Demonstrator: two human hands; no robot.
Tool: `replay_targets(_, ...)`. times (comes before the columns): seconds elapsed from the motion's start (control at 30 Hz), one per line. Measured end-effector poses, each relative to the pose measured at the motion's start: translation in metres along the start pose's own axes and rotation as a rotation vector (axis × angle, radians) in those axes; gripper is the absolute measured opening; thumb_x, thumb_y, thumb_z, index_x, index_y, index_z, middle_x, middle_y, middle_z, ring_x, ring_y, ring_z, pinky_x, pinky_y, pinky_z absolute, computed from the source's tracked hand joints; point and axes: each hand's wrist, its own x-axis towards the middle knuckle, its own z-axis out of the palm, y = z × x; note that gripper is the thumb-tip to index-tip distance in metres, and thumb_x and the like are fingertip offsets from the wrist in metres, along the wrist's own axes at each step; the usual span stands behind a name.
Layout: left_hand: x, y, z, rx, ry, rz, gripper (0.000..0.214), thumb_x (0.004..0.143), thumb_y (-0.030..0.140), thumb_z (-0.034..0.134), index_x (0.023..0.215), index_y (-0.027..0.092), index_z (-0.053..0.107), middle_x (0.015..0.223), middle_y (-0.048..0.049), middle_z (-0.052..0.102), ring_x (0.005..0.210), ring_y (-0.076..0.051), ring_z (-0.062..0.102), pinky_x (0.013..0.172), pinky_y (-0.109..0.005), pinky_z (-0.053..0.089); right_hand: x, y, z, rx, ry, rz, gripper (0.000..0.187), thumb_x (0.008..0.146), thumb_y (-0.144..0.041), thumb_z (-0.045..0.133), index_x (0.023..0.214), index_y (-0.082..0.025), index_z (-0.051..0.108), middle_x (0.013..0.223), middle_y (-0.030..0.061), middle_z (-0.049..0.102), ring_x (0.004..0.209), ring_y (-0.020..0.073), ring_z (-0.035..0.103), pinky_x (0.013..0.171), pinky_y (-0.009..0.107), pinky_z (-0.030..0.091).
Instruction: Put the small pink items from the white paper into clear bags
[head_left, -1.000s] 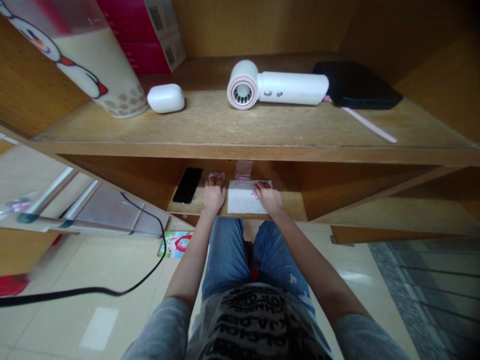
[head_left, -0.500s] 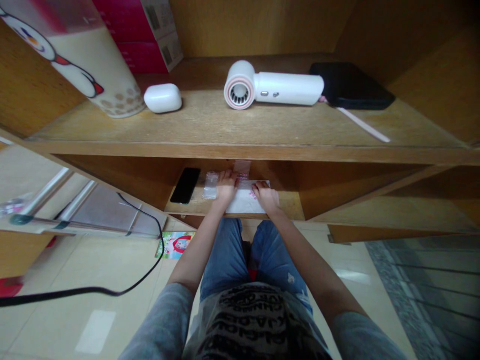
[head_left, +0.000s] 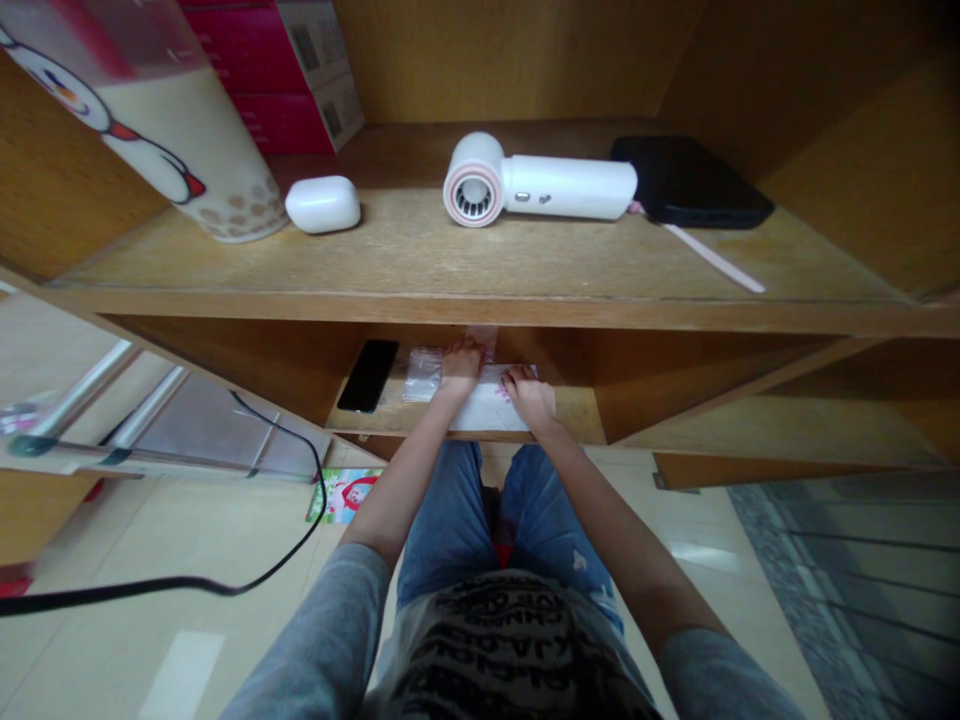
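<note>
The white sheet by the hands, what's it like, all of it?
The white sheet looks thin, like paper or plastic, with small pink marks beside the right hand. It lies flat on the lower shelf, near the front edge. The right hand rests on its right part; the left hand hides its far left corner.

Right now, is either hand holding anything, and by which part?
The right hand is on the white sheet, at its upper right; the left hand is at its upper left. Whether either grips it cannot be told.
</note>
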Motion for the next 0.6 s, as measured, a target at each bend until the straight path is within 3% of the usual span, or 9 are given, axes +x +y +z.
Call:
replay_targets(0.23,0.002,-0.002,-0.001,-0.069,0.055,-0.030,0.029,0.088,0.028,0.043,0.094,0.017,0.069,0.101,-0.0161,0.064,0.096,-0.027,0.059,0.082,-0.037,0.043,-0.001,-0.002,-0.006,0.045,-0.046,0.077,0.038,0.094,-0.040,0.029,0.108,-0.021,0.059,0.113,0.0102,0.060,0.087,0.0162,0.060,0.067,0.024,0.040)
replay_targets(0.33,0.000,-0.004,-0.007,-0.187,0.163,-0.053,0.027,0.088,0.028,0.045,0.095,0.018,0.069,0.100,-0.0139,0.065,0.092,-0.025,0.060,0.083,-0.036,0.043,-0.002,-0.002,-0.006,0.082,-0.014,0.137,0.041,0.094,-0.042,0.027,0.108,-0.021,0.059,0.111,0.0100,0.062,0.082,0.0169,0.061,0.066,0.025,0.039)
replay_targets(0.47,-0.002,-0.009,-0.013,-0.517,0.419,-0.097,0.019,0.085,0.027,0.050,0.091,0.020,0.067,0.095,-0.0081,0.066,0.090,-0.019,0.059,0.083,-0.031,0.044,-0.001,0.004,-0.003,0.183,0.051,0.221,0.042,0.093,-0.044,0.028,0.106,-0.020,0.061,0.104,0.0094,0.065,0.080,0.0175,0.061,0.067,0.026,0.038)
replay_targets(0.6,-0.002,-0.011,-0.016,-1.028,0.523,-0.173,0.014,0.081,0.030,0.056,0.079,0.018,0.064,0.078,-0.0034,0.065,0.075,-0.014,0.060,0.074,-0.027,0.047,0.004,0.013,0.002,0.334,0.116,0.342,0.048,0.093,-0.048,0.026,0.099,-0.018,0.064,0.088,0.0088,0.068,0.075,0.0178,0.061,0.064,0.025,0.037)
